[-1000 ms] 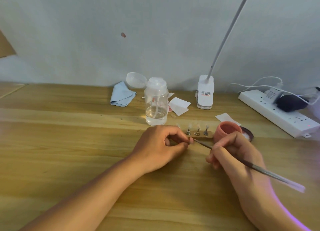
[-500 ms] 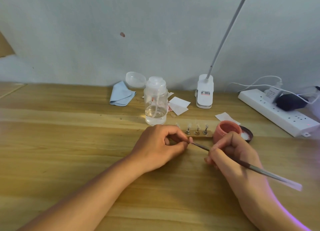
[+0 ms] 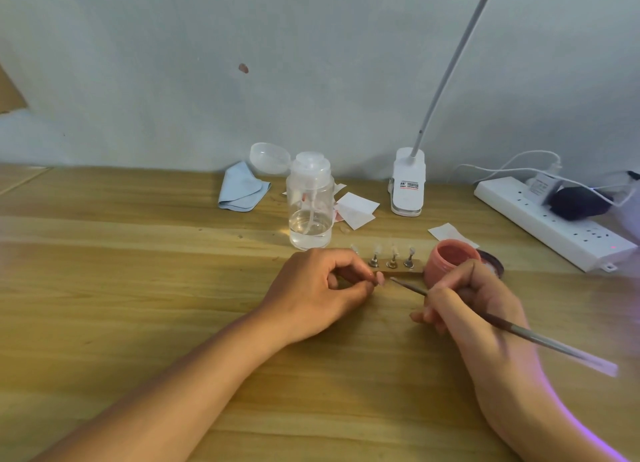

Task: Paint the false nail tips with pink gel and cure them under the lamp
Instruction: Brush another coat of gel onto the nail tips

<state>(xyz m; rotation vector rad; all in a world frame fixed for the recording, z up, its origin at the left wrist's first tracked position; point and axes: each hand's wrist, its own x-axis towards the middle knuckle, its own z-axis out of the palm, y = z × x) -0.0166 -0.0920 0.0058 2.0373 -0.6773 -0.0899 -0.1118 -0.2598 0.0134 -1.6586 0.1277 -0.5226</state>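
Observation:
My left hand (image 3: 322, 288) pinches a small false nail tip (image 3: 380, 278) between thumb and fingers, its pink end sticking out to the right. My right hand (image 3: 474, 309) grips a thin gel brush (image 3: 512, 330), whose tip sits just right of the nail tip. Behind them a wooden holder strip (image 3: 398, 269) carries three clear nail tips on metal stands. An open pink gel jar (image 3: 452, 259) stands right of the strip, partly behind my right hand. The white clip lamp (image 3: 408, 184) stands at the back, its arm rising out of view.
A clear pump bottle (image 3: 310, 212) with liquid stands behind my left hand. A blue cloth (image 3: 240, 191), white paper squares (image 3: 356, 209) and a clear cap (image 3: 270, 158) lie near the wall. A white power strip (image 3: 550, 226) with plugs lies at the right. A dark jar lid (image 3: 493, 264) is beside the jar.
The brush tip has drawn back slightly to the right from the nail tip. My left hand has stayed put.

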